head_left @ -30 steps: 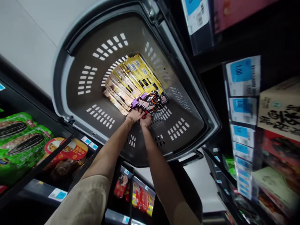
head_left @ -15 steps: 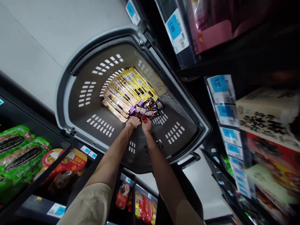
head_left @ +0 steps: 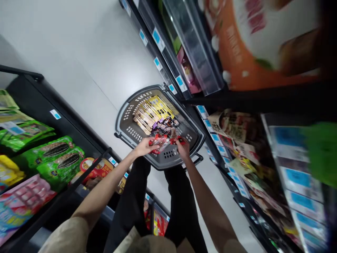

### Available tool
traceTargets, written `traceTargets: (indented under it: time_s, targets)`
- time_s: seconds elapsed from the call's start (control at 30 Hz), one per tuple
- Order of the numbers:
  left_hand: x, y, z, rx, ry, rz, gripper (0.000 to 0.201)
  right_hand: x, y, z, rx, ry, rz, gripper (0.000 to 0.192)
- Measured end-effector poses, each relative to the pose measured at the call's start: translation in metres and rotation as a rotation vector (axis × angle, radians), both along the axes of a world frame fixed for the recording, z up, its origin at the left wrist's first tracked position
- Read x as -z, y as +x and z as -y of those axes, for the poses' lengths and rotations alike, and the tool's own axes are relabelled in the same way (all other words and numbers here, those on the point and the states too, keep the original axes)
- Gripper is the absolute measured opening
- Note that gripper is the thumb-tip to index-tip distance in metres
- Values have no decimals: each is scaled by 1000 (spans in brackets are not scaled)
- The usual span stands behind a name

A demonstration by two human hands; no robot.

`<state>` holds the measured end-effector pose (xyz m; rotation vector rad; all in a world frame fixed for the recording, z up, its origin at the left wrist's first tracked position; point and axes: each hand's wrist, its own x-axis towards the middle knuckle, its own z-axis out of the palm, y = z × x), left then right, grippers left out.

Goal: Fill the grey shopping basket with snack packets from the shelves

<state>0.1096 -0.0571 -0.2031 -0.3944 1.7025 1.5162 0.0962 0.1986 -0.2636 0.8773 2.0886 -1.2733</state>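
Note:
A dark shopping basket [head_left: 121, 123] stands on the floor in front of my legs. Red snack packets [head_left: 161, 143] with clear, shiny fronts are gripped by my left hand [head_left: 146, 147], over the near part of the basket. My right hand [head_left: 183, 147] pinches another red snack packet [head_left: 177, 140] just to the right. Behind my hands lie black and purple packets [head_left: 168, 123]. Neat rows of yellow packets [head_left: 161, 107] and beige packets [head_left: 143, 117] fill the far side of the basket. Exact packet numbers in my hands cannot be made out.
To the left a dark shelf [head_left: 68, 119] carries green seed bags [head_left: 59, 149] and a pink candy pack [head_left: 28, 200]. Tall shelving on the right holds an orange package [head_left: 244, 52] and bagged snacks [head_left: 237, 130], with blue price tags. Pale floor [head_left: 86, 45] stretches ahead.
My hands have risen from the basket's bottom and moved apart, with red packets in them. The view has pulled back, so the basket looks smaller and my legs show.

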Motion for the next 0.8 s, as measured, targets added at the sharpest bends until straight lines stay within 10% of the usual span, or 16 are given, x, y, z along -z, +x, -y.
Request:
traceTargets:
  time_s: [0.2, 0.37, 0.63, 0.8]
  targets:
    - [-92, 8, -4, -660, 213, 155, 58, -119, -38, -7, 374, -269, -19, 42]
    - [-137, 9, -18, -961, 318, 203, 69, -199, -55, 0, 321, -513, -60, 36]
    - [-173, 2, -43, -927, 231, 43, 62, -264, -37, 45, -182, -115, -310, 16]
    - [-193, -10, -56, -814, 120, -159, 50, -281, -28, 58, -382, 8, -322, 40]
